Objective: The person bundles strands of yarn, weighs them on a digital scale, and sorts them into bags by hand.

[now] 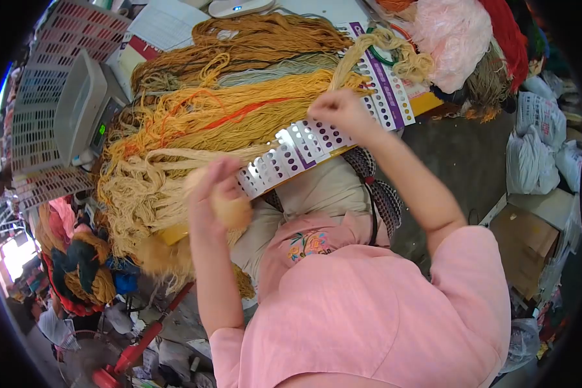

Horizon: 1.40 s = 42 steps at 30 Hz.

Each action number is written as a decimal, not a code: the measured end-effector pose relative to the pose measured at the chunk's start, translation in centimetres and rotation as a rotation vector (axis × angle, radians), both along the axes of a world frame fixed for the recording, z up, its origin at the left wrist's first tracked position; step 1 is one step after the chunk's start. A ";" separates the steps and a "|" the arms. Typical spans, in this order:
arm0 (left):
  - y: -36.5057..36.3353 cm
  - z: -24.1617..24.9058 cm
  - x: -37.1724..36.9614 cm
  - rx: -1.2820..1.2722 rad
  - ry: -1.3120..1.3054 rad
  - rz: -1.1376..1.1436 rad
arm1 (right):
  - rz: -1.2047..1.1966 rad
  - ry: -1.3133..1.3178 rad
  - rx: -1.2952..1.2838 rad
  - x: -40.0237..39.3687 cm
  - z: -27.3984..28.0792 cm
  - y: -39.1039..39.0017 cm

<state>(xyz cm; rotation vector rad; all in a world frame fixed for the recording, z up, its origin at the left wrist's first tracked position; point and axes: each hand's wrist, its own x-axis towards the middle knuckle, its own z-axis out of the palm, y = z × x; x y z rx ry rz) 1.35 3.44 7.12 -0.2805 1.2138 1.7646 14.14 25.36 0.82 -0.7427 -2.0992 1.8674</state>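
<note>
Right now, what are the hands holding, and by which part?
The left hand grips a pale yellow yarn bundle at its balled end. The right hand pinches a cream yarn strand near its lower end, above the colour chart.

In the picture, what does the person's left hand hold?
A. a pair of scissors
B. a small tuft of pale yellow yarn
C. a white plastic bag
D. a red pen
B: the left hand is closed around a small tuft of pale yellow yarn, just beside the colour sample card.

left hand (215, 194) motion-blurred, yarn ball (229, 208) partly hidden
</note>
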 end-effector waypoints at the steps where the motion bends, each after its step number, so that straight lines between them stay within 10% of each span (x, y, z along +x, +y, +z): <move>1: 1.9 -0.5 1.0 -0.031 -0.007 -0.122 | -0.045 0.005 0.080 0.1 -1.5 -1.4; 7: 7.9 -7.0 4.6 -0.346 0.235 -0.457 | -0.155 0.128 0.675 0.5 -3.1 -4.8; 11: 6.4 -6.7 4.0 -0.408 0.327 -0.582 | -0.117 0.080 0.542 1.0 -2.9 -3.9; 18: 5.9 -6.9 3.1 -0.200 0.068 -0.425 | -0.006 0.028 0.878 1.1 -0.4 -6.8; 24: 6.6 -8.7 3.6 -0.202 0.055 -0.403 | 0.149 0.004 0.432 0.6 -1.5 -5.2; 32: 3.3 -7.4 0.5 0.068 -0.073 -0.289 | 0.083 0.028 0.382 0.5 -1.6 -4.1; 38: 4.3 -6.2 1.2 -0.290 0.134 -0.292 | 0.095 0.034 0.425 0.4 -2.1 -4.9; 42: 3.5 -5.0 1.5 0.027 -0.236 -0.139 | 0.056 0.043 0.478 0.4 -2.5 -5.1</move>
